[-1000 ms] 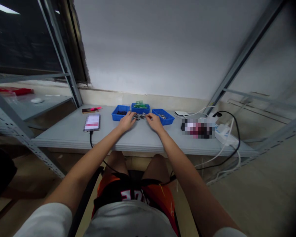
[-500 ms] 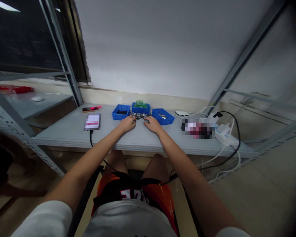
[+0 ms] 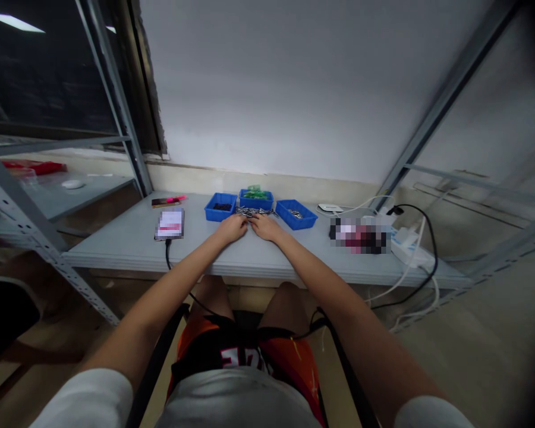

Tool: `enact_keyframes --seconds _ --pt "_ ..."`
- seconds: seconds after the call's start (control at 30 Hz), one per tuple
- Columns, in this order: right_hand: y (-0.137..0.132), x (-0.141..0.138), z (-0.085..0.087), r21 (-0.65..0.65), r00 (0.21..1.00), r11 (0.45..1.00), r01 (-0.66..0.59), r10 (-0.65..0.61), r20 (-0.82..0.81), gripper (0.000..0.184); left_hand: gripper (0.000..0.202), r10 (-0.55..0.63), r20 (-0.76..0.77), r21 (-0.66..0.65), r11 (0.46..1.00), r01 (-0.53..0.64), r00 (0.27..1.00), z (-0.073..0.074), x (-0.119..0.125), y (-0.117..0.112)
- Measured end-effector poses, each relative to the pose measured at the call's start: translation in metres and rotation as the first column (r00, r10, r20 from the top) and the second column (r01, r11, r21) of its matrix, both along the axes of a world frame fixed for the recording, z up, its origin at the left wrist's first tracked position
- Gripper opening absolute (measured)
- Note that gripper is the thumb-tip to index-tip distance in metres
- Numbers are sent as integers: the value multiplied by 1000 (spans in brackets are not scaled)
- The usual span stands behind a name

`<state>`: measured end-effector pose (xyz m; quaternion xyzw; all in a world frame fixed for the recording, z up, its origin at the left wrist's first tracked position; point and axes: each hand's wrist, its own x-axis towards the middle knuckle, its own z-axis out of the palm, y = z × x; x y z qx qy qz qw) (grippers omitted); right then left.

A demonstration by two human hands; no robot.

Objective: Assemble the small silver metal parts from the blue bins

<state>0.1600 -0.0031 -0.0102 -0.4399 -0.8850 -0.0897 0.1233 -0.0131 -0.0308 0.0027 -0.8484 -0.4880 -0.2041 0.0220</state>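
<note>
My left hand [image 3: 233, 227] and my right hand [image 3: 264, 227] have come together at the near edge of a pile of small shiny metal parts [image 3: 259, 211]. The fingers of both hands are bent and closed, their tips almost meeting. Whatever is pinched there is too small and too hidden to name. Around the pile stand three blue bins: a left bin [image 3: 214, 215] with small black pieces [image 3: 223, 207], a back bin [image 3: 262, 202] with green pieces [image 3: 255, 193], and a right bin [image 3: 301, 223] with some small metal parts [image 3: 295, 214].
On the grey table [image 3: 129, 246] a blurred-out phone [image 3: 170, 224] lies at left, its black cable [image 3: 167, 252] hanging over the front edge. A pink pen [image 3: 176, 199] lies behind it. At right are a pixelated object [image 3: 359, 236], a white power strip [image 3: 412, 252] and loose cables.
My hands have moved inward from either side of the pile until their fingertips nearly meet. The bins have stayed in place, while the view has shifted slightly.
</note>
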Motion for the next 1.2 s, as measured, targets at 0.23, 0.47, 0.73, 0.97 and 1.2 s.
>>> enact_keyframes --seconds 0.23,0.47,0.73,0.97,1.2 --pt "1 6 -4 8 987 996 87 -85 -136 27 25 27 2 -18 999 -27 1000 3 1 -4" --pt "1 11 -3 24 979 998 55 -49 -200 21 24 48 -14 -50 998 -49 999 5 1 -5" --pt "0 7 -1 18 945 999 29 -21 -327 22 26 38 -5 -49 998 -38 999 5 0 -5" --pt "-2 6 -4 -21 948 999 47 -51 -314 22 26 48 -9 -65 997 -49 999 4 -1 -4" --pt "0 7 -7 -20 944 999 38 -42 -328 24 26 46 -10 -60 997 -47 999 4 1 -3"
